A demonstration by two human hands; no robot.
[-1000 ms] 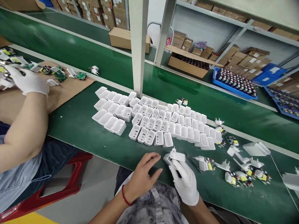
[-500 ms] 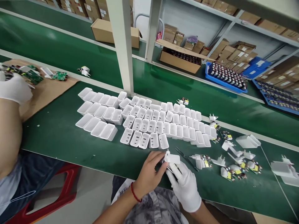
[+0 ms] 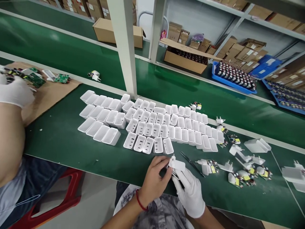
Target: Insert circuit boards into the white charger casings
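Observation:
My left hand (image 3: 156, 175), bare with a red cord at the wrist, pinches a white plastic plug cover (image 3: 177, 164) from its left side. My right hand (image 3: 190, 190), in a white glove, grips the same piece from below right. The cover is held just above the bench's front edge, with a small prong end pointing up. Something thin and shiny shows beneath it, mostly hidden by my fingers. Beyond my hands stand rows of open white charger cases (image 3: 148, 144), several with slots in the bottom. Black tweezers (image 3: 192, 163) lie right of the cover.
Circuit boards with white plugs (image 3: 243, 176) lie on the right of the bench. Behind runs a green belt (image 3: 157, 82) carrying a plug board (image 3: 195, 105). A metal post (image 3: 124, 47) rises at its edge. At left, a co-worker's gloved hand (image 3: 16, 90) is over boards on cardboard.
Loose plug boards on the green belt have moved right. My hands keep hold of the cover, almost unchanged. The whole view has shifted slightly.

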